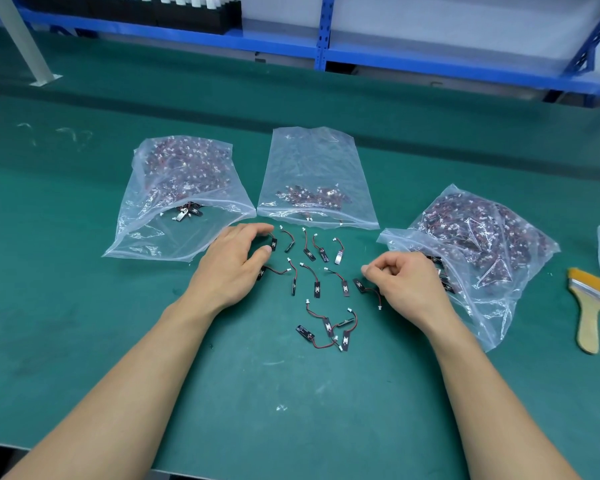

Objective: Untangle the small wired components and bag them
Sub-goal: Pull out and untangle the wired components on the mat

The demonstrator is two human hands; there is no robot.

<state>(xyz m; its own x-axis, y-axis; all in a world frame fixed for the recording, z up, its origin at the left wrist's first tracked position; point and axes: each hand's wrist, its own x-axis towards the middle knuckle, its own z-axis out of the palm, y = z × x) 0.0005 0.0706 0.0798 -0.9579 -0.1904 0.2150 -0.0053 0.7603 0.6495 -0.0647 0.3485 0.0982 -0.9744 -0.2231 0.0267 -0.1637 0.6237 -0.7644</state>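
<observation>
Component (pixel 273 243) touching left fingers (pixel 257 231); grasp cannot tell; right fingers (pixel 392 263) clenched, well apart

A green desk (pixel 84 341) fills most of the frame. At the right edge a brush (pixel 587 306) with yellow bristles and a wooden handle lies flat on it. Along the top runs a blue shelf (pixel 395 60), with black boxes (pixel 187 15) at upper left.

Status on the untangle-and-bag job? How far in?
Early. Done: middle bag holds a small batch; about ten separated components lie in two rows on the mat. In hand: left hand at the back row's end piece, right hand curled beside the front row; grips unclear. Left: the tangled cluster nearest the person, plus the packed left bag and right bag.
</observation>
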